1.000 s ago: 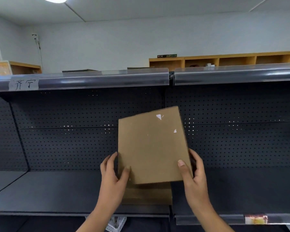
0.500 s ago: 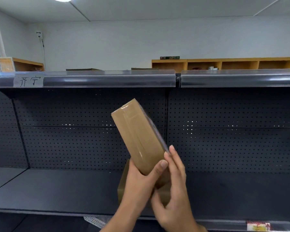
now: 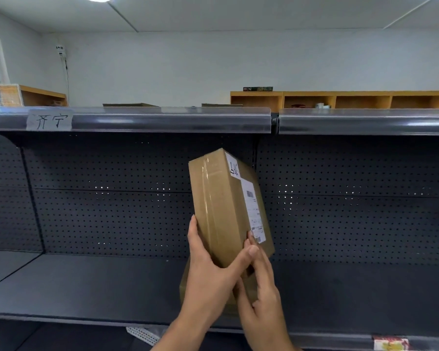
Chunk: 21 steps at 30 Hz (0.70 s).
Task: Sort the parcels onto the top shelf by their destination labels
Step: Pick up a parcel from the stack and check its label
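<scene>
I hold a brown cardboard parcel (image 3: pixel 221 206) upright and tilted in front of the dark pegboard. Its right face carries a white shipping label and a handwritten tag near the top. My left hand (image 3: pixel 211 272) grips its lower left edge, and my right hand (image 3: pixel 261 282) holds its lower right corner with fingers on the label side. A second brown parcel (image 3: pixel 185 287) lies on the lower shelf behind my hands, mostly hidden. The top shelf (image 3: pixel 162 120) runs above, with a handwritten destination label (image 3: pixel 50 120) on its front strip at the left. Two flat parcels (image 3: pixel 129 105) lie on top of it.
A second top-shelf section (image 3: pixel 365 121) continues to the right. The lower shelf (image 3: pixel 86 287) spreads wide on both sides. Wooden cubby shelves (image 3: pixel 340 100) stand against the far wall. A red and yellow tag (image 3: pixel 390 343) sits on the lower shelf edge at the right.
The parcel has been turned from its broad blank face to its narrow side, then further until the labelled face shows. My hands came together at its lower end.
</scene>
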Each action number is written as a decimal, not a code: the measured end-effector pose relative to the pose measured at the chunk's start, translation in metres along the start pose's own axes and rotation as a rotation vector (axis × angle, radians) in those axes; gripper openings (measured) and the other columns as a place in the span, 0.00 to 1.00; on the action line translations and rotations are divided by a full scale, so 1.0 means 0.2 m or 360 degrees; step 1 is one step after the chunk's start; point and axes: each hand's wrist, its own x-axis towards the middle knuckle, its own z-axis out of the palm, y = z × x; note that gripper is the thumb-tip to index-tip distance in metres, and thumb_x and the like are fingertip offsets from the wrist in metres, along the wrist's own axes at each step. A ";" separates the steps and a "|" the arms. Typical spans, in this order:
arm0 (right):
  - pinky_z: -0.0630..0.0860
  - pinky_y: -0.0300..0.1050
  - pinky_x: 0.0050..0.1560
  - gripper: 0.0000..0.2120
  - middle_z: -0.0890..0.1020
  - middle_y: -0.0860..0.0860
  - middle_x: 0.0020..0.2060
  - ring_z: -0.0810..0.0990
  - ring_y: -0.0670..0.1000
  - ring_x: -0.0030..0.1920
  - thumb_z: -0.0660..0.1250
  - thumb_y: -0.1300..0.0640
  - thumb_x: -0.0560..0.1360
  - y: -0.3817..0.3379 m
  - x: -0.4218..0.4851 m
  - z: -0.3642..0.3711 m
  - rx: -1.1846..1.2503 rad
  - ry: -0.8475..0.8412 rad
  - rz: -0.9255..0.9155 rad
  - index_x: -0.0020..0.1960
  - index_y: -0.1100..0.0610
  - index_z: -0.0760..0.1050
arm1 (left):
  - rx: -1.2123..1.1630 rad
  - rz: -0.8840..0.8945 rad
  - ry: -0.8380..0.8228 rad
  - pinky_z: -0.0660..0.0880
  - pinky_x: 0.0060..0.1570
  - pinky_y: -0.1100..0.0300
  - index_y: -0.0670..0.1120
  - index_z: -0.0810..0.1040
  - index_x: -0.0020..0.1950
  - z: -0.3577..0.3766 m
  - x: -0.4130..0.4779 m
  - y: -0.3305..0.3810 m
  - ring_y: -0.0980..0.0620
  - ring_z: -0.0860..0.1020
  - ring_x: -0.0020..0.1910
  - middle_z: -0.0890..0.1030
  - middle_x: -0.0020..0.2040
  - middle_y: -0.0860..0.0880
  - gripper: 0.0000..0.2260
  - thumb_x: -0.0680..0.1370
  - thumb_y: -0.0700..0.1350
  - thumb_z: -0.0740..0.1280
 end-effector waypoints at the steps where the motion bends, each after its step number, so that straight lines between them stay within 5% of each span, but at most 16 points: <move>1: 0.64 0.46 0.80 0.45 0.59 0.37 0.84 0.59 0.46 0.84 0.68 0.65 0.79 0.00 0.00 0.00 0.0004 -0.0036 -0.0002 0.83 0.33 0.53 | 0.0015 -0.0014 0.0019 0.72 0.67 0.61 0.69 0.46 0.83 -0.01 0.00 0.00 0.66 0.72 0.70 0.69 0.72 0.68 0.61 0.60 0.71 0.81; 4: 0.63 0.44 0.80 0.40 0.65 0.39 0.82 0.61 0.47 0.84 0.69 0.68 0.76 0.00 0.01 -0.04 0.0120 -0.0146 -0.0013 0.83 0.43 0.63 | 0.0022 0.0014 0.0114 0.74 0.68 0.58 0.67 0.49 0.84 -0.04 0.01 -0.01 0.72 0.71 0.67 0.68 0.69 0.73 0.59 0.62 0.69 0.82; 7: 0.71 0.50 0.76 0.23 0.79 0.47 0.74 0.74 0.52 0.77 0.65 0.73 0.75 0.05 0.08 -0.14 0.0249 -0.0144 -0.0022 0.63 0.55 0.85 | 0.0022 0.0085 0.0165 0.70 0.68 0.65 0.65 0.47 0.85 -0.10 0.04 -0.02 0.78 0.67 0.67 0.64 0.69 0.76 0.54 0.69 0.65 0.78; 9: 0.75 0.49 0.71 0.18 0.83 0.46 0.68 0.79 0.50 0.72 0.65 0.72 0.76 0.10 0.14 -0.21 0.0115 0.0059 0.0028 0.52 0.54 0.87 | -0.0043 0.0097 0.0175 0.71 0.69 0.66 0.65 0.50 0.86 -0.15 0.07 -0.04 0.78 0.68 0.68 0.67 0.73 0.73 0.50 0.72 0.65 0.75; 13: 0.71 0.58 0.75 0.12 0.76 0.45 0.68 0.75 0.50 0.72 0.70 0.61 0.81 0.21 0.28 -0.32 -0.0133 0.0345 0.0403 0.63 0.49 0.79 | -0.0172 0.0093 0.0124 0.78 0.67 0.57 0.66 0.56 0.85 -0.27 0.16 -0.08 0.61 0.76 0.72 0.70 0.79 0.62 0.48 0.69 0.68 0.74; 16: 0.65 0.51 0.77 0.34 0.71 0.48 0.77 0.69 0.48 0.76 0.74 0.38 0.75 0.23 0.32 -0.37 0.0149 0.0169 0.0842 0.77 0.46 0.69 | -0.0343 0.0046 0.0053 0.83 0.59 0.56 0.63 0.62 0.84 -0.36 0.25 -0.10 0.56 0.83 0.66 0.77 0.76 0.55 0.47 0.67 0.65 0.75; 18: 0.70 0.52 0.75 0.47 0.75 0.46 0.76 0.76 0.47 0.73 0.77 0.30 0.65 0.22 0.32 -0.39 0.0526 -0.0030 0.0966 0.79 0.42 0.66 | -0.0399 -0.0035 -0.0018 0.82 0.61 0.48 0.61 0.65 0.83 -0.42 0.31 -0.13 0.51 0.84 0.65 0.81 0.73 0.52 0.46 0.66 0.65 0.76; 21: 0.80 0.47 0.66 0.40 0.83 0.40 0.67 0.82 0.42 0.66 0.78 0.32 0.66 0.17 0.27 -0.37 0.0623 -0.0191 0.0839 0.75 0.38 0.70 | -0.0401 -0.0185 -0.0115 0.85 0.47 0.57 0.58 0.73 0.75 -0.47 0.34 -0.14 0.54 0.87 0.54 0.89 0.60 0.54 0.36 0.67 0.62 0.70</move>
